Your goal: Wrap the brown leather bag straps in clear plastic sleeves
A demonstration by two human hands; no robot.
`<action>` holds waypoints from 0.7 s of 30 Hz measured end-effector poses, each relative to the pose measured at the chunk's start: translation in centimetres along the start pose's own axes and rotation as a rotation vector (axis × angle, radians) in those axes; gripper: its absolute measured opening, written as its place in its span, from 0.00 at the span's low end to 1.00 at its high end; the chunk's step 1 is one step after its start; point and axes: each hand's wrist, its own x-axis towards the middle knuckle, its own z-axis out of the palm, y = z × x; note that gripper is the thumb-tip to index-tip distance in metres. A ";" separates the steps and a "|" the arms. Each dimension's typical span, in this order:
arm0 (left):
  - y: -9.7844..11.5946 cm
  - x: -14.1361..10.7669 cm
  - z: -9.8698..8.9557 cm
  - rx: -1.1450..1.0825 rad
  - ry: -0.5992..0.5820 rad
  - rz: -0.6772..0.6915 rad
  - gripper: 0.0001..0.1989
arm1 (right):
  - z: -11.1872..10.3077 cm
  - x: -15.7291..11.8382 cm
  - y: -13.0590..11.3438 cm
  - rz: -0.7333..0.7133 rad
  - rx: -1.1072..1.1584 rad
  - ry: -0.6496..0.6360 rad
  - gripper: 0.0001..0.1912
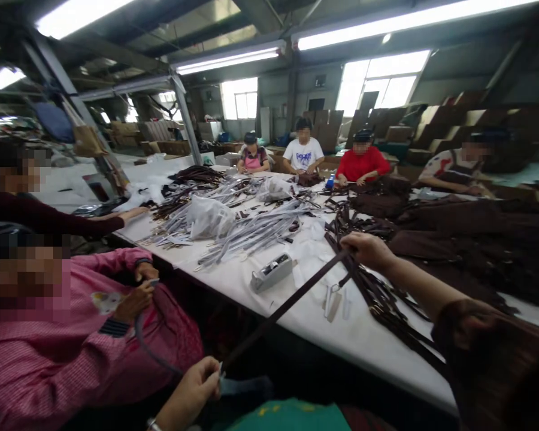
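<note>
A dark brown strap [291,299] is stretched slantwise between my two hands, across the front edge of the table. My left hand [196,386], low in front of me, is closed in a pinch at the strap's lower end. A small pale piece shows at those fingertips, and a bluish-grey strip hangs beside them; I cannot make out what either is. Over the table, my right hand [367,248] is closed around the strap's upper end. Below that hand lies a bundle of dark straps [379,296] with metal fittings. A grey tape dispenser [272,272] stands to its left.
Straps in pale wrapping [256,230] and a clear plastic bag [211,216] cover the middle of the white table [233,281]. Dark brown bags or cloth [440,251] are heaped at right. A co-worker in pink [85,335] sits close at left; several others sit around the table.
</note>
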 end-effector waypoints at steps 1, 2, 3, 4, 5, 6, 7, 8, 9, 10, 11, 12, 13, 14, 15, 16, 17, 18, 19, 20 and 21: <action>-1.5 0.1 -0.2 0.034 0.003 -0.025 0.18 | -1.3 0.2 1.5 0.062 0.032 0.126 0.11; -2.8 0.3 -0.3 0.071 0.006 -0.053 0.20 | -2.5 0.3 2.4 0.113 0.049 0.231 0.11; -3.8 0.5 -0.4 0.111 0.008 -0.078 0.22 | -3.5 0.5 2.8 0.136 0.055 0.295 0.11; -4.6 0.8 -0.4 0.150 0.017 -0.099 0.24 | -4.3 0.8 2.8 0.119 0.071 0.302 0.11; -5.2 1.1 -0.5 0.192 0.024 -0.115 0.25 | -5.0 1.2 2.5 0.094 0.103 0.270 0.12; -5.6 1.4 -0.5 0.231 0.028 -0.128 0.26 | -5.4 1.6 2.0 0.087 0.145 0.241 0.12; -6.0 1.7 -0.6 0.262 0.032 -0.138 0.26 | -5.8 2.1 1.3 0.089 0.197 0.210 0.12; -6.3 2.0 -0.7 0.286 0.032 -0.149 0.26 | -6.2 2.7 0.6 0.089 0.246 0.176 0.13; -6.7 2.3 -0.9 0.304 0.035 -0.159 0.25 | -6.6 3.2 0.0 0.082 0.281 0.151 0.13; -7.1 2.5 -1.1 0.319 0.047 -0.164 0.24 | -7.2 3.7 -0.6 0.062 0.300 0.138 0.12; -7.6 2.6 -1.4 0.331 0.071 -0.164 0.23 | -7.9 4.1 -1.0 0.035 0.303 0.146 0.12; -8.1 2.7 -1.7 0.339 0.107 -0.160 0.22 | -8.7 4.5 -1.4 0.007 0.288 0.171 0.12; -8.7 2.8 -2.0 0.346 0.140 -0.156 0.21 | -9.6 4.9 -1.7 -0.019 0.263 0.202 0.11; -9.2 2.8 -2.2 0.349 0.167 -0.157 0.20 | -10.6 5.3 -2.0 -0.040 0.236 0.232 0.11; -9.6 2.7 -2.3 0.345 0.180 -0.164 0.20 | -11.5 5.8 -2.5 -0.056 0.208 0.254 0.11; -9.7 2.7 -2.3 0.335 0.173 -0.181 0.20 | -12.5 6.2 -3.2 -0.071 0.182 0.270 0.10; -9.7 2.6 -2.2 0.317 0.160 -0.198 0.21 | -13.3 6.7 -4.1 -0.085 0.158 0.282 0.10; -9.3 2.5 -2.0 0.290 0.147 -0.213 0.22 | -14.0 7.2 -5.3 -0.097 0.137 0.300 0.09; -8.5 2.5 -1.8 0.252 0.133 -0.225 0.23 | -14.7 7.7 -6.8 -0.107 0.118 0.326 0.09; -7.5 2.4 -1.5 0.204 0.129 -0.230 0.24 | -15.3 8.1 -8.6 -0.120 0.094 0.352 0.09; -6.2 2.3 -1.3 0.153 0.134 -0.228 0.25 | -15.8 8.6 -10.4 -0.141 0.065 0.368 0.08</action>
